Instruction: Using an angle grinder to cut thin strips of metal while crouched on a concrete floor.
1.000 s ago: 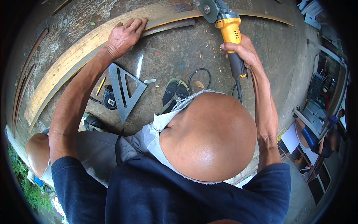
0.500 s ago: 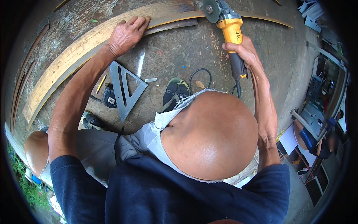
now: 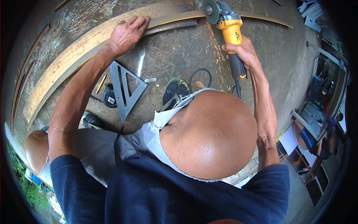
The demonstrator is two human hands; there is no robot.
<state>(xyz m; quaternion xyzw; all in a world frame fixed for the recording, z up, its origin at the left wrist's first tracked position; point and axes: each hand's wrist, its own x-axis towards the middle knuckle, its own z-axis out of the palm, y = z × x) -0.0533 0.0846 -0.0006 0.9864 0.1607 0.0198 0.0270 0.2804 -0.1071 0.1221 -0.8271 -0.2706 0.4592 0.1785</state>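
Observation:
A yellow and black angle grinder (image 3: 232,33) is in my right hand (image 3: 244,52), whose fingers wrap round its body. Its disc (image 3: 211,12) meets a long, narrow rusty metal bar (image 3: 177,16) near the far edge of view. Orange sparks (image 3: 215,43) stream from the contact back toward me. My left hand (image 3: 126,36) bears down on the bar further left, fingers together and curled over it; the fingertips' undersides are hidden. Beside the bar lies a wide wooden plank (image 3: 71,56). A shorter dark strip (image 3: 171,26) lies along the bar's near side.
On the concrete floor between my arms lie a metal speed square (image 3: 140,90), a tape measure (image 3: 109,99), a yellow pencil (image 3: 100,84) and a small metal piece (image 3: 150,80). The grinder's cord (image 3: 210,76) loops by my shoe (image 3: 171,93). A person (image 3: 328,143) is at the far right.
The spark stream has grown brighter and denser below the disc. Both hands, the grinder and the bar stay in nearly the same place.

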